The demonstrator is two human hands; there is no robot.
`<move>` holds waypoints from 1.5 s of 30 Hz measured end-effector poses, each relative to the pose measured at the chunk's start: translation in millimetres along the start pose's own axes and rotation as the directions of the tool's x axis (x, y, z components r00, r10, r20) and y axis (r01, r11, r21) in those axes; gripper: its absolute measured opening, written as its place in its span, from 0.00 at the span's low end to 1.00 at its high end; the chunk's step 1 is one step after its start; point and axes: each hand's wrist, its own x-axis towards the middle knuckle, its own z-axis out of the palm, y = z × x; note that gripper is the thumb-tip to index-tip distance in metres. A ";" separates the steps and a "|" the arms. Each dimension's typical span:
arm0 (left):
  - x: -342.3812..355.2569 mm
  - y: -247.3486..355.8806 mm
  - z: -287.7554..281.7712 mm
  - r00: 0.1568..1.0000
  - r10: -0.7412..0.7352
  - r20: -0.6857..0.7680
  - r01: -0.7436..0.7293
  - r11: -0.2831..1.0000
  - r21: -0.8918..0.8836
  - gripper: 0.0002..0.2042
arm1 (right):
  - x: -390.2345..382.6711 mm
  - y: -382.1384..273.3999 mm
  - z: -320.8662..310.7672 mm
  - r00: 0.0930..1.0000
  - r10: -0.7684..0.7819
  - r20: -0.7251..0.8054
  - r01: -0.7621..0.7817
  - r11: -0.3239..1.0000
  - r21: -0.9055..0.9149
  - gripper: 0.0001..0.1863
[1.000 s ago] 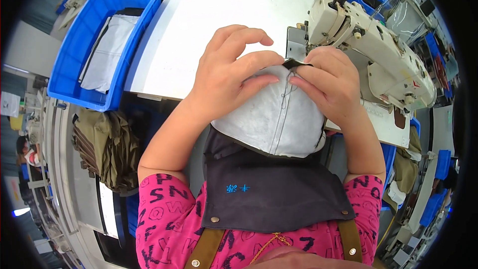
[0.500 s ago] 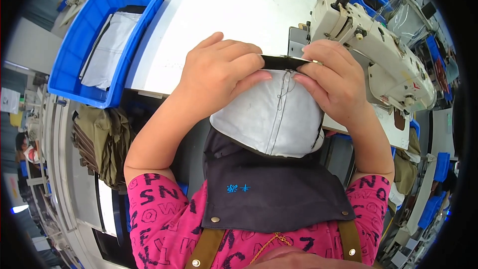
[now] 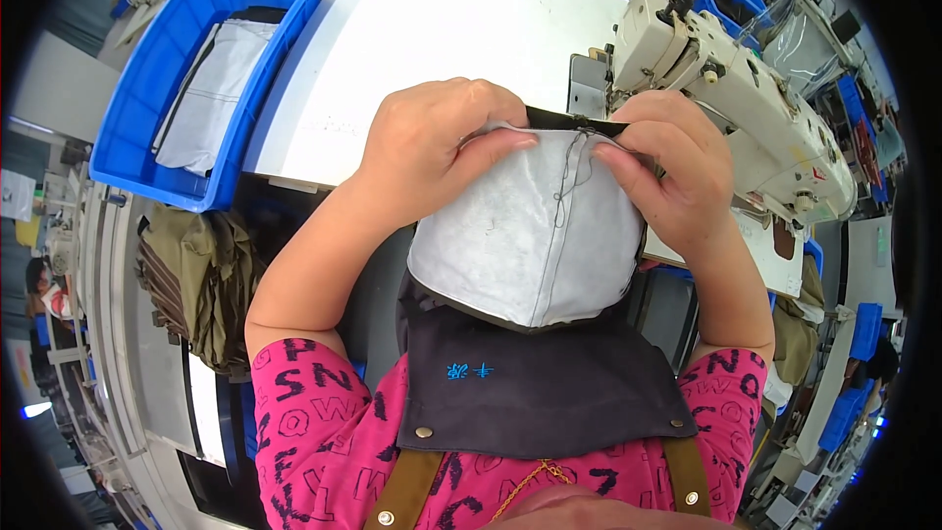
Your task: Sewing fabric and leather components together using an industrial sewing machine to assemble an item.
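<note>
Between my hands hangs a sewn fabric piece (image 3: pixel 491 226), pale grey-white on the side facing me, with a dark edge and a seam down its middle. Loose dark threads (image 3: pixel 564 182) trail along that seam from the top. My left hand (image 3: pixel 432 142) pinches the top edge at its left, thumb on the pale face and fingers folded behind. At the right of the same edge, my right hand (image 3: pixel 677 162) grips it in the same way. A black strip (image 3: pixel 554 119) shows along the edge between the hands. The fingertips behind the fabric are hidden.
Behind the fabric stretches a white worktable (image 3: pixel 442 29). A white sewing machine (image 3: pixel 736 88) stands at its right. On the left sits a blue bin (image 3: pixel 123 142) with pale fabric pieces (image 3: pixel 218 93) inside. Olive garments (image 3: pixel 196 285) hang below the bin.
The fabric piece has turned slightly, its lower edge now a little lower and its pale face more toward me. Both hands have shifted slightly and keep their grip on the top edge.
</note>
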 end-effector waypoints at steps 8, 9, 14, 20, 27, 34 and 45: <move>-1.8 -4.9 1.6 0.998 0.053 -0.031 -0.053 0.999 -0.010 0.14 | -5.5 -1.9 5.0 0.998 0.061 -0.012 -0.060 0.998 0.023 0.13; -2.2 -5.4 1.6 0.999 0.045 -0.025 -0.045 0.999 -0.010 0.14 | -5.2 -2.2 4.4 0.998 0.068 0.003 -0.068 0.997 0.024 0.13; -6.9 -2.9 1.9 1.000 0.009 -0.028 -0.010 0.999 -0.038 0.16 | -3.1 -6.1 5.5 0.997 0.078 0.025 -0.079 0.996 0.043 0.11; -18.5 -3.4 -5.2 0.954 -0.293 0.069 0.299 0.948 -0.107 0.11 | 7.2 -10.2 9.8 0.983 0.148 0.113 -0.145 0.989 -0.034 0.11; -37.2 -5.3 -7.3 0.804 -0.594 0.033 0.578 0.765 -0.285 0.08 | 14.3 -8.4 22.5 0.977 0.135 0.164 -0.137 0.991 -0.001 0.07; -42.9 -10.4 -8.7 0.807 -0.590 -0.038 0.554 0.777 -0.298 0.07 | 18.9 -9.5 28.9 0.963 0.161 0.216 -0.165 0.986 0.002 0.08; -53.0 -14.2 -20.7 0.742 -0.666 -0.069 0.606 0.712 -0.353 0.09 | 31.7 -22.3 67.9 0.957 0.147 0.250 -0.173 0.981 0.085 0.09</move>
